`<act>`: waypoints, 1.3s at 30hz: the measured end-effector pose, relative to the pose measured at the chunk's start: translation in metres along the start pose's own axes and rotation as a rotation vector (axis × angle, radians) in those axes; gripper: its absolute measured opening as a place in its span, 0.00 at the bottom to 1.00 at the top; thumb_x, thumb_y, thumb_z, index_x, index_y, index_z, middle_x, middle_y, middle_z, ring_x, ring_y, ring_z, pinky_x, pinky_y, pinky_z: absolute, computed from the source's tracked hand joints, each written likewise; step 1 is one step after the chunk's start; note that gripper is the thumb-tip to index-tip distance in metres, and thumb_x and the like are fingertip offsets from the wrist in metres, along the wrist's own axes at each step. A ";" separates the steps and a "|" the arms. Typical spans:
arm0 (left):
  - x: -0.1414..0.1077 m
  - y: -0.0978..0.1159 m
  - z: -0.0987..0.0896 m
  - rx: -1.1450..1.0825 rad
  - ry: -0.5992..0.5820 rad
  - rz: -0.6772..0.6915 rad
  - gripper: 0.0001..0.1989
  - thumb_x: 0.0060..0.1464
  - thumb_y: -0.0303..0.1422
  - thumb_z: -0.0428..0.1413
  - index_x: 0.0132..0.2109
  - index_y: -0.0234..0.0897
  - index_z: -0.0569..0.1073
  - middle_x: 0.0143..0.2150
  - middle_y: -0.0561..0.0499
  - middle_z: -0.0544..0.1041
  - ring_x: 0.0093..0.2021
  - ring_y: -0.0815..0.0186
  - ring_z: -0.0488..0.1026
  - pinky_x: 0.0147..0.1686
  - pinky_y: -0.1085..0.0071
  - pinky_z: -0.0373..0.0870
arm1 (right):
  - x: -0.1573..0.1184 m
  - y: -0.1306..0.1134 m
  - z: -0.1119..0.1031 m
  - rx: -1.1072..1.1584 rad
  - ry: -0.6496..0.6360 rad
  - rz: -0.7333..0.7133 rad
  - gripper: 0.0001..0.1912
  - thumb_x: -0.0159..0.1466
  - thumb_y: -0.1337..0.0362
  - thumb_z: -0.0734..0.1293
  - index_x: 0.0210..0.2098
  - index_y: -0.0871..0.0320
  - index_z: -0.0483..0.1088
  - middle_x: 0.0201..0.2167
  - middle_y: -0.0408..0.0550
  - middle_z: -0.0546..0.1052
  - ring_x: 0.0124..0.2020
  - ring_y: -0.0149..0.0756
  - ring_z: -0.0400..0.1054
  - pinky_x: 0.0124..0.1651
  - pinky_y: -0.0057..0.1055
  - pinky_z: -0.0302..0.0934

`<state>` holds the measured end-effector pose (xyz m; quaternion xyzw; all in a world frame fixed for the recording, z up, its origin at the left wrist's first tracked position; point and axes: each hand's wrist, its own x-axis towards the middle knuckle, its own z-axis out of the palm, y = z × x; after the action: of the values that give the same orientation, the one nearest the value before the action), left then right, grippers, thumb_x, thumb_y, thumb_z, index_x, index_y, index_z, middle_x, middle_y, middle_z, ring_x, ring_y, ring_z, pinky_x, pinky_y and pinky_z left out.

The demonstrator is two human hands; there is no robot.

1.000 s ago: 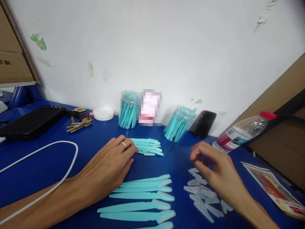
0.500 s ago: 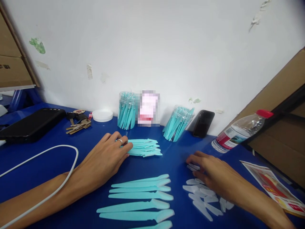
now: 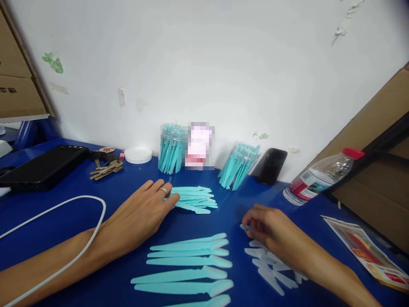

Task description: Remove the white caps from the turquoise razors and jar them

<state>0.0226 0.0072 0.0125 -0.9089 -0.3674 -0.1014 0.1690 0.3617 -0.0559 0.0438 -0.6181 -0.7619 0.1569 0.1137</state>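
Note:
My left hand (image 3: 150,202), with a ring on one finger, is closed on the handle ends at a pile of turquoise eyebrow razors (image 3: 198,196). One razor (image 3: 193,207) slants out from the pile's near side, its handle end between my thumb and fingers. My right hand (image 3: 263,226) pinches a small clear plastic blade cap (image 3: 245,228) between thumb and fingertips. Below it lies a loose heap of similar clear caps (image 3: 270,275), partly hidden by my wrist. Several razors (image 3: 188,275) lie in a column nearer me, blade ends to the right.
Two clear tubs of turquoise razors, one upright (image 3: 171,149) and one tilted (image 3: 238,166), stand by the wall. Around them are a white lid (image 3: 138,155), keys (image 3: 107,166), a black phone (image 3: 272,166), and a bottle (image 3: 319,181). A white cable (image 3: 86,247) crosses my left forearm.
One razor has been drawn out from the pile's near edge at my left hand. My right hand has lifted a clear cap and moved slightly left, its fingers now pinched together.

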 end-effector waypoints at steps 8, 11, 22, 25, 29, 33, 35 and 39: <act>0.000 0.001 -0.005 0.073 -0.092 0.008 0.18 0.66 0.14 0.49 0.53 0.35 0.77 0.55 0.35 0.79 0.53 0.45 0.76 0.52 0.51 0.71 | 0.003 -0.004 0.004 0.066 -0.033 0.006 0.07 0.69 0.68 0.65 0.39 0.54 0.76 0.36 0.48 0.80 0.33 0.41 0.74 0.34 0.32 0.62; 0.002 0.003 -0.011 0.062 -0.140 -0.015 0.18 0.66 0.14 0.48 0.53 0.33 0.77 0.54 0.35 0.80 0.52 0.45 0.77 0.52 0.50 0.73 | 0.004 -0.006 0.007 0.082 -0.055 0.012 0.07 0.70 0.68 0.65 0.41 0.54 0.75 0.32 0.46 0.79 0.32 0.41 0.73 0.35 0.33 0.62; 0.000 0.003 -0.010 -0.082 -0.167 -0.149 0.18 0.63 0.13 0.43 0.44 0.38 0.71 0.38 0.44 0.78 0.38 0.51 0.77 0.39 0.59 0.69 | 0.007 -0.012 0.014 0.010 0.041 -0.066 0.07 0.70 0.72 0.63 0.40 0.56 0.72 0.35 0.48 0.78 0.33 0.40 0.71 0.38 0.35 0.62; 0.000 0.001 -0.007 -0.170 -0.140 -0.199 0.16 0.64 0.16 0.41 0.40 0.42 0.65 0.29 0.51 0.71 0.26 0.55 0.70 0.27 0.64 0.54 | 0.008 -0.012 0.017 0.042 0.090 -0.103 0.07 0.70 0.71 0.63 0.38 0.55 0.71 0.33 0.47 0.77 0.32 0.40 0.71 0.37 0.34 0.61; 0.002 -0.002 -0.004 -0.353 -0.057 -0.279 0.12 0.75 0.32 0.38 0.39 0.46 0.56 0.23 0.58 0.64 0.20 0.59 0.62 0.24 0.65 0.49 | 0.010 -0.011 0.022 0.164 0.170 -0.096 0.06 0.69 0.67 0.64 0.35 0.54 0.70 0.29 0.44 0.76 0.29 0.38 0.70 0.34 0.32 0.61; 0.002 0.002 -0.005 -0.501 0.020 -0.330 0.17 0.78 0.41 0.33 0.36 0.47 0.53 0.22 0.61 0.61 0.20 0.61 0.62 0.25 0.67 0.54 | 0.011 -0.011 0.022 0.264 0.234 -0.069 0.06 0.68 0.62 0.66 0.34 0.53 0.72 0.28 0.44 0.76 0.28 0.38 0.70 0.33 0.32 0.63; 0.001 0.005 -0.005 -0.542 0.032 -0.334 0.18 0.78 0.43 0.34 0.36 0.47 0.54 0.23 0.60 0.61 0.21 0.61 0.64 0.25 0.68 0.55 | 0.011 -0.011 0.021 0.280 0.256 -0.064 0.06 0.67 0.60 0.67 0.35 0.53 0.74 0.29 0.44 0.78 0.28 0.39 0.71 0.34 0.33 0.64; 0.001 0.005 -0.001 -0.556 0.035 -0.322 0.16 0.77 0.42 0.35 0.37 0.47 0.55 0.24 0.59 0.64 0.23 0.60 0.66 0.26 0.67 0.55 | 0.011 -0.012 0.021 0.284 0.258 -0.078 0.06 0.67 0.60 0.67 0.38 0.53 0.76 0.31 0.45 0.80 0.29 0.39 0.72 0.35 0.33 0.65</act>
<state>0.0264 0.0036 0.0129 -0.8486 -0.4620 -0.2387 -0.0978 0.3412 -0.0497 0.0287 -0.5808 -0.7345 0.1777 0.3027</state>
